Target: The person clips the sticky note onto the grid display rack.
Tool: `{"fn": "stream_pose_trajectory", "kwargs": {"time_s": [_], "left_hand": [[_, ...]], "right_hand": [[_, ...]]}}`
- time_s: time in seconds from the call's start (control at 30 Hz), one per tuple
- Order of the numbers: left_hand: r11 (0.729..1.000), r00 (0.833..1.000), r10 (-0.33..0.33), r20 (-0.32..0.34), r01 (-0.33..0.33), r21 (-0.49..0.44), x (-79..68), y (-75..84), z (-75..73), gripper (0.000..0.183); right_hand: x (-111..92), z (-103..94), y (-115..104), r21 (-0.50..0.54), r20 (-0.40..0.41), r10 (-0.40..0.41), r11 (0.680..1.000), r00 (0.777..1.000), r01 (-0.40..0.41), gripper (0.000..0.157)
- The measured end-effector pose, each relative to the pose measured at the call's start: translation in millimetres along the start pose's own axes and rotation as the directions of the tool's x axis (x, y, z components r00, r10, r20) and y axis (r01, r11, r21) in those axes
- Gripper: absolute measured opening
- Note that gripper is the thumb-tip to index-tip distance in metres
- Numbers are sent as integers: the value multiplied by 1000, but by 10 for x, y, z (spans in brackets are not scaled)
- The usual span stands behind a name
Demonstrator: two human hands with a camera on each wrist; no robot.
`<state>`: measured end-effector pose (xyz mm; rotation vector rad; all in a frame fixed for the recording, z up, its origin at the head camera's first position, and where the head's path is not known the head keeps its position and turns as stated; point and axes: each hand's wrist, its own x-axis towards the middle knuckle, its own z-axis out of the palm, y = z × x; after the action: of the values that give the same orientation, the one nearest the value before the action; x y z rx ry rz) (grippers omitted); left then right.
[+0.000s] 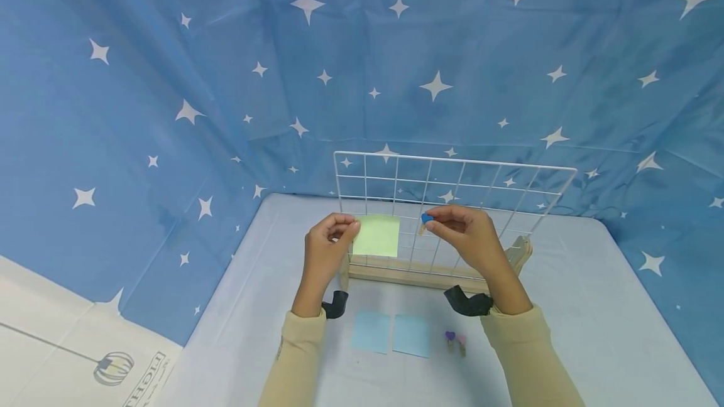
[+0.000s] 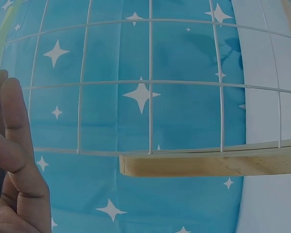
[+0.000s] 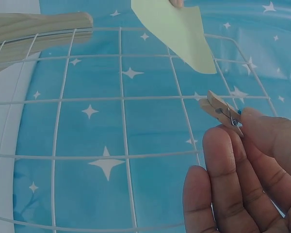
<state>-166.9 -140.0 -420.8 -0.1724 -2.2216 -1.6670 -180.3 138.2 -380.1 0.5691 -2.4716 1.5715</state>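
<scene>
My left hand (image 1: pixel 328 240) pinches the left edge of a yellow-green paper square (image 1: pixel 378 235), which is held up in front of a white wire grid (image 1: pixel 447 171). In the right wrist view the same paper hangs slightly curled before the wires. Between the thumb and fingers of my right hand (image 1: pixel 466 234) is a small wooden clothespin (image 3: pixel 220 109) topped with a blue heart (image 1: pixel 427 218). The clothespin's tip points toward the paper, a short gap from it. In the left wrist view my fingers show at the left edge, beside the grid.
The grid stands in a wooden base (image 1: pixel 413 274). On the white table (image 1: pixel 237 344) before it lie two light-blue paper squares (image 1: pixel 371 331) side by side. Right of them are two clothespins, one with a purple heart (image 1: pixel 450 336), one with a pink heart (image 1: pixel 462 339). A starry blue curtain (image 1: pixel 362 49) hangs behind.
</scene>
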Motion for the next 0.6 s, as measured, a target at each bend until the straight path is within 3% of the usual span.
{"fn": "stream_pose_trajectory", "kwargs": {"time_s": [0.6], "left_hand": [[1000, 1000, 19, 4, -19, -22, 90, -3, 42, 18]], "right_hand": [[62, 59, -37, 6, 5, -32, 999, 999, 32, 22]]}}
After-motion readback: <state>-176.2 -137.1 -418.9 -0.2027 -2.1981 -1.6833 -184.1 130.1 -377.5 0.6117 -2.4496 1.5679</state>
